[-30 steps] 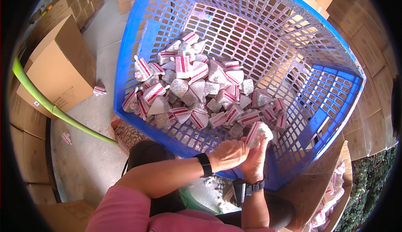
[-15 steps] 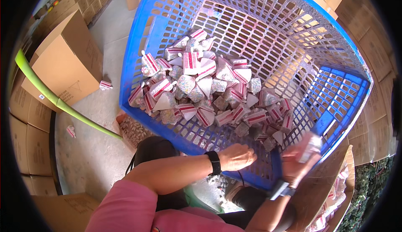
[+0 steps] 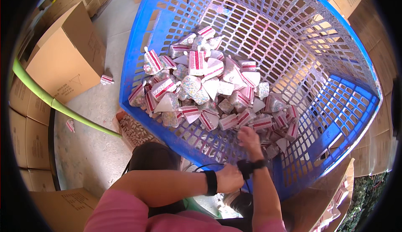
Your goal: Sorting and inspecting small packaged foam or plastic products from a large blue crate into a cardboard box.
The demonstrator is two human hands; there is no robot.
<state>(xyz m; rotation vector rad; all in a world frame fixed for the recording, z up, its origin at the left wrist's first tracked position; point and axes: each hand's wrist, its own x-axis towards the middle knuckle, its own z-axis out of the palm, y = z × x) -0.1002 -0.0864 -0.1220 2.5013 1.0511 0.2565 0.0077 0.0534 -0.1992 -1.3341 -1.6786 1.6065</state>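
Observation:
A large blue plastic basket (image 3: 161,20) stands tilted toward me, with a heap of cake-slice-shaped ornaments (image 3: 197,63) in it. They are white and speckled, with red stripes. My right hand (image 3: 250,142) hangs over the basket's near side, just short of the heap. Its fingers are curled, and whatever they hold, if anything, is hidden. Below it, by the near rim, my left hand (image 3: 229,178) is closed in a fist next to my right wrist; I cannot make out what is inside. Dark bands circle both wrists. A thin black cable (image 3: 201,166) runs beside the left hand.
At right, an open cardboard box (image 3: 320,194) holds more of the ornaments. Brown cartons (image 3: 69,56) stand at left and along the walls. Two ornaments (image 3: 107,80) lie on the floor at left. A green curved strip (image 3: 63,105) crosses the left side. A patterned reddish item (image 3: 136,129) sits under the basket's corner.
My right hand has swung left from the basket's right side, and the pale thing in it no longer shows. My left hand has drawn back toward me and down.

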